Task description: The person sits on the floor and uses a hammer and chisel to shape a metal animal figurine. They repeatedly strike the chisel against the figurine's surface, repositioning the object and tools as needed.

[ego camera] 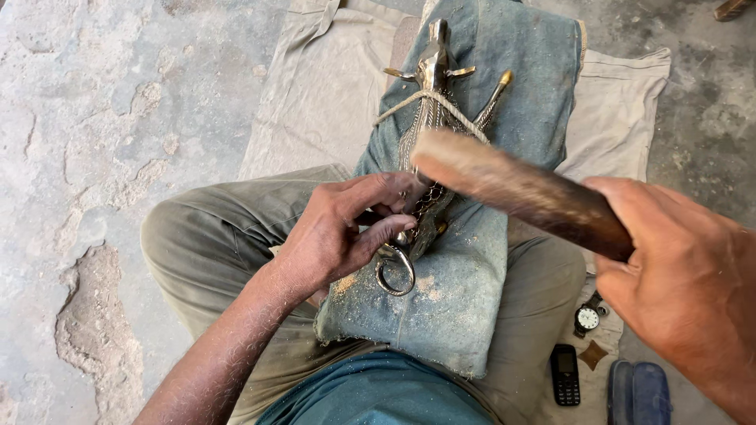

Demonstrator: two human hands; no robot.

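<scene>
While the left hand (pixel 339 232) pinches the slim brass animal figure (pixel 429 118) roped onto blue denim padding (pixel 465 291) over the lap, the right hand (pixel 685 283) grips a brown wooden mallet (pixel 520 189); light, square strikes suit best.

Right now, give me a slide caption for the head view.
Left hand steadies a roped brass figure on a denim pad while the right hand holds a wooden tool over it.

One small screen, no packages, labels or signs

A dark mobile phone (pixel 564 375) lies on the cloth at lower right, its small rectangular screen dim; just above it sits a wristwatch (pixel 587 317) with a round white dial.
</scene>
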